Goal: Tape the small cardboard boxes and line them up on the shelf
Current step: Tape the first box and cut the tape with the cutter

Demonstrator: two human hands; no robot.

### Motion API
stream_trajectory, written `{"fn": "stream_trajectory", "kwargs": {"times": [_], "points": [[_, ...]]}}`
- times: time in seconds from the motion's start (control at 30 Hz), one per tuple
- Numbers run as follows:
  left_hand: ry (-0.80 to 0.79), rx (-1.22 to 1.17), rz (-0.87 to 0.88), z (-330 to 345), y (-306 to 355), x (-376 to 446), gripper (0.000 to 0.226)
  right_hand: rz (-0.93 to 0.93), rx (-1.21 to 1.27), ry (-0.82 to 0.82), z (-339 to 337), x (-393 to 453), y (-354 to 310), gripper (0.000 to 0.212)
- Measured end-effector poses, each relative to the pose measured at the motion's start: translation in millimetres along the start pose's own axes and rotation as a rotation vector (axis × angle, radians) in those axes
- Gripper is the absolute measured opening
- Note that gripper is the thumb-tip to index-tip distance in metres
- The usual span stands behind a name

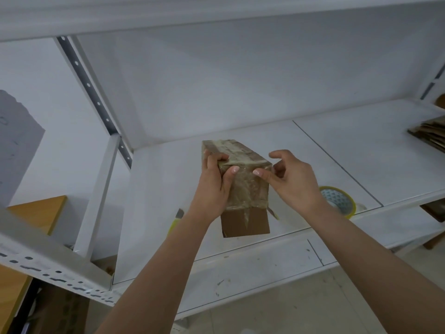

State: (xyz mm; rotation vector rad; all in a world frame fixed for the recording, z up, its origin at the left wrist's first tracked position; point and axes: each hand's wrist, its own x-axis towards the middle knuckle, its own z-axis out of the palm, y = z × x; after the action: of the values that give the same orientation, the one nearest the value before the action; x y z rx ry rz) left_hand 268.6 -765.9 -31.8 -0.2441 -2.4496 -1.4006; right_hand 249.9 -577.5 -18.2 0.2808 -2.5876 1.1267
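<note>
Left hand [213, 186] grips the cardboard box [243, 189], fingers curled round its taped top edge, held above the white shelf [313, 150]. Right hand [292, 179]: thumb presses the tape, other fingers loosely curled, apart. Tape roll [340, 201] rests on the shelf behind the right wrist.

A yellow-handled tool [177, 219], perhaps a cutter, lies just left of the left forearm, partly hidden behind it; a wooden board [38, 212] stands well left of both hands, beyond the upright post [98, 196]; a grey patch on the wall [14, 145] sits farther left and higher; below the arms, a pale floor [313, 309] with dark scuffs.
</note>
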Motion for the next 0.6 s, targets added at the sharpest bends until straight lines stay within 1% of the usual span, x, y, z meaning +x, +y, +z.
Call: {"fn": "stream_trajectory", "kwargs": {"times": [0.07,0.13,0.23,0.3,0.33,0.37,0.4,0.47,0.53,0.6], "points": [[0.007,0.009,0.006,1,1,2,0.059,-0.079,-0.008,0.052,0,0,-1,0.045],[0.001,0.014,0.008,1,2,4,0.06,-0.125,0.079,0.063,1,0,-3,0.031],[0.0,0.002,0.02,-3,1,5,0.059,-0.13,0.178,0.031,0,-2,-6,0.024],[-0.002,-0.003,0.028,-7,-2,7,0.058,-0.117,0.31,-0.013,-2,-3,-3,0.018],[-0.001,-0.006,0.021,-10,-4,7,0.058,-0.093,0.423,-0.025,-4,-3,-2,0.021],[0.004,-0.014,0.013,-13,-6,8,0.056,-0.07,0.517,-0.03,-6,-3,0,0.028],[0.01,-0.025,0.011,-15,-8,8,0.053,-0.06,0.557,-0.043,-7,-2,3,0.034],[0.017,-0.042,0.023,-18,-8,7,0.043,-0.082,0.494,-0.129,-4,0,6,0.043],[0.012,-0.07,0.028,-17,-5,5,0.035,-0.157,0.397,-0.191,4,0,4,0.048],[0.024,-0.093,0.036,-14,-2,2,0.031,-0.239,0.335,-0.116,14,-1,0,0.04]]}}
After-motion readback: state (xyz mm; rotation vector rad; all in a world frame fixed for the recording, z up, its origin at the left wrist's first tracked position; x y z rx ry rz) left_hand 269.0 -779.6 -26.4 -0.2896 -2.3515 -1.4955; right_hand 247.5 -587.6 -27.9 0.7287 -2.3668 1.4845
